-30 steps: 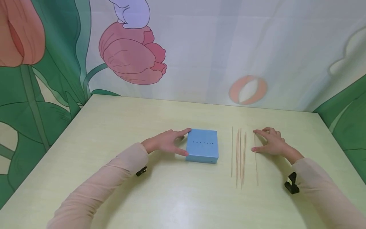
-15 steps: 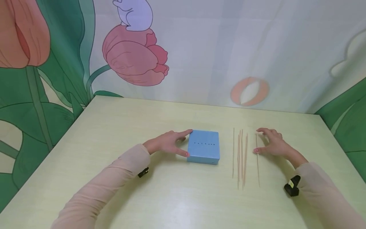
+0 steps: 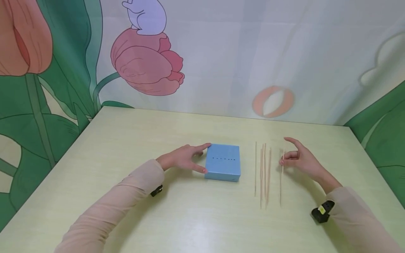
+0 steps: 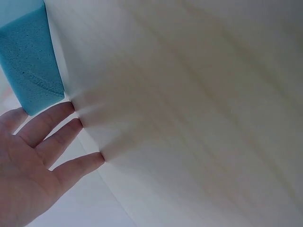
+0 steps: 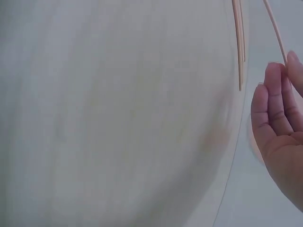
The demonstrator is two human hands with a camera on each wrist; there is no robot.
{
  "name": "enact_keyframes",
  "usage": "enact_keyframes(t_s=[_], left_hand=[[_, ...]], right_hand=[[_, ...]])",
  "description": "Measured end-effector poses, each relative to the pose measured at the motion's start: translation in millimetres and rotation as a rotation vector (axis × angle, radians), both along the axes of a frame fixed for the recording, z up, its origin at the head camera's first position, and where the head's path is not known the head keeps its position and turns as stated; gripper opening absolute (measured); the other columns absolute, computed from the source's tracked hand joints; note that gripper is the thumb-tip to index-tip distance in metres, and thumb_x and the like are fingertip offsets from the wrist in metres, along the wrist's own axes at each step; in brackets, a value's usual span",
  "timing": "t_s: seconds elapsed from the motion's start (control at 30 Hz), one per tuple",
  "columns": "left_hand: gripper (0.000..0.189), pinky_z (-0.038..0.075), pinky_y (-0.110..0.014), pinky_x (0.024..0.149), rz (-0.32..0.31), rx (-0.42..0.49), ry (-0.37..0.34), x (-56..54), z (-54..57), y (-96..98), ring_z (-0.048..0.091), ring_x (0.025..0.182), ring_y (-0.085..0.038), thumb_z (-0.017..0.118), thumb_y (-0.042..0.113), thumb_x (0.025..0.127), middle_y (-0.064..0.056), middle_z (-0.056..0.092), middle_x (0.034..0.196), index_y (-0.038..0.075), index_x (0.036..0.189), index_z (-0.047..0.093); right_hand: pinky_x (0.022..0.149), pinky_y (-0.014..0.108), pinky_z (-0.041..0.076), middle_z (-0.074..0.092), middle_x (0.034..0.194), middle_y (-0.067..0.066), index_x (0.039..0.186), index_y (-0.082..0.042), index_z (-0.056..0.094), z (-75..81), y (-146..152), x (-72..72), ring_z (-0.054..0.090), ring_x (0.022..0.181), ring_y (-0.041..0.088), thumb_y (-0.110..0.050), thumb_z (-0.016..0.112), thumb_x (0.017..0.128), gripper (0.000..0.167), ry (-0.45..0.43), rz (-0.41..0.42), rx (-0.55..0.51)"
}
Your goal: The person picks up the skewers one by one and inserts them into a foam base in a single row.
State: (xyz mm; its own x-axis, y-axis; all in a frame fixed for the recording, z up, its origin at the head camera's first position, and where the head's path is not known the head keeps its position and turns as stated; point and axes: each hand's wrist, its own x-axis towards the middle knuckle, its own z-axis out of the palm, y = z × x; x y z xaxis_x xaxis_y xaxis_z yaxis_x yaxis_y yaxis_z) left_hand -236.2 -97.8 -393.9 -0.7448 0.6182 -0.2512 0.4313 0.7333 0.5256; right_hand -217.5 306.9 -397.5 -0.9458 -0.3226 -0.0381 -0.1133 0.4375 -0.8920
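Since one second ago, my right hand (image 3: 299,160) has lifted one stick (image 3: 281,177) at its far end; before, this hand lay flat over the stick on the table (image 3: 202,218). Now the thumb and a bent finger pinch the stick near its top, the index finger points up and away, and the near end of the stick is down by the table. In the right wrist view I see the stick (image 5: 275,33) go between the fingertips (image 5: 273,75).

My left hand (image 3: 183,159) has not moved. It is open, with straight fingers, and it rests against the left side of the blue block (image 3: 223,166); the thumb touches the near corner and the index finger the far corner. In the left wrist view the fingers (image 4: 52,137) are spread beside the block (image 4: 31,71).

On top of the block I see a row of small holes (image 3: 224,159). Between block and right hand lie the other sticks (image 3: 262,174), close together on the table, pointing away from me.
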Motion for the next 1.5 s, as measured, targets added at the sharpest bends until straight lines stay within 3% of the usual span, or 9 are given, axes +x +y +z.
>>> enact_keyframes(t_s=[0.2, 0.4, 0.57, 0.7, 1.27, 1.5], left_hand=[[0.095, 0.025, -0.047, 0.103, -0.001, 0.006, 0.003, -0.2, -1.0, 0.3, 0.029, 0.132, -0.028, 0.067, 0.055, 0.074, -0.012, 0.043, 0.137, 0.028, 0.147, 0.014], [0.094, 0.025, -0.047, 0.103, -0.005, -0.001, 0.007, 0.4, 2.2, 0.8, 0.03, 0.131, -0.029, 0.067, 0.054, 0.074, -0.013, 0.043, 0.137, 0.027, 0.147, 0.014], [0.094, 0.025, -0.047, 0.103, -0.004, 0.002, 0.001, 0.0, 3.1, 0.8, 0.03, 0.131, -0.028, 0.067, 0.053, 0.074, -0.014, 0.042, 0.137, 0.027, 0.147, 0.014], [0.094, 0.025, -0.047, 0.103, -0.001, 0.002, 0.0, 0.6, 3.0, 1.1, 0.029, 0.132, -0.029, 0.067, 0.054, 0.074, -0.013, 0.042, 0.138, 0.027, 0.147, 0.014], [0.094, 0.027, -0.046, 0.103, -0.008, 0.007, 0.011, 2.3, 4.1, 1.1, 0.03, 0.131, -0.028, 0.067, 0.053, 0.075, -0.014, 0.042, 0.137, 0.026, 0.147, 0.014], [0.094, 0.027, -0.045, 0.102, -0.007, 0.007, 0.025, 2.9, 2.6, 1.7, 0.031, 0.13, -0.028, 0.068, 0.053, 0.074, -0.014, 0.044, 0.136, 0.026, 0.147, 0.015]], right_hand=[[0.066, 0.027, 0.052, 0.068, 0.08, 0.007, 0.146, -0.006, 0.008, 4.4, -7.6, 2.8, 0.066, 0.07, 0.018, 0.0, 0.064, 0.083, 0.084, 0.041, -0.057, -0.045], [0.06, 0.027, 0.049, 0.069, 0.079, -0.003, 0.136, -0.002, 0.029, 18.9, -19.1, 9.4, 0.065, 0.067, 0.013, -0.011, 0.063, 0.086, 0.061, 0.122, -0.119, -0.011], [0.057, 0.022, 0.045, 0.069, 0.078, -0.008, 0.115, -0.012, 0.046, 28.0, -27.7, 15.5, 0.064, 0.066, 0.008, -0.008, 0.061, 0.087, 0.032, 0.134, -0.134, -0.134], [0.056, 0.019, 0.045, 0.069, 0.078, -0.007, 0.107, -0.013, 0.053, 35.6, -35.3, 19.7, 0.063, 0.064, 0.008, -0.004, 0.062, 0.086, 0.025, 0.173, -0.134, -0.228], [0.055, 0.017, 0.046, 0.068, 0.074, -0.006, 0.097, -0.005, 0.062, 60.5, -70.6, 27.2, 0.062, 0.063, 0.007, 0.008, 0.062, 0.081, 0.02, 0.402, -0.211, -0.378], [0.055, 0.017, 0.046, 0.068, 0.075, -0.006, 0.093, -0.003, 0.064, 68.6, -87.7, 29.0, 0.063, 0.063, 0.008, 0.012, 0.062, 0.08, 0.02, 0.508, -0.152, -0.439]])
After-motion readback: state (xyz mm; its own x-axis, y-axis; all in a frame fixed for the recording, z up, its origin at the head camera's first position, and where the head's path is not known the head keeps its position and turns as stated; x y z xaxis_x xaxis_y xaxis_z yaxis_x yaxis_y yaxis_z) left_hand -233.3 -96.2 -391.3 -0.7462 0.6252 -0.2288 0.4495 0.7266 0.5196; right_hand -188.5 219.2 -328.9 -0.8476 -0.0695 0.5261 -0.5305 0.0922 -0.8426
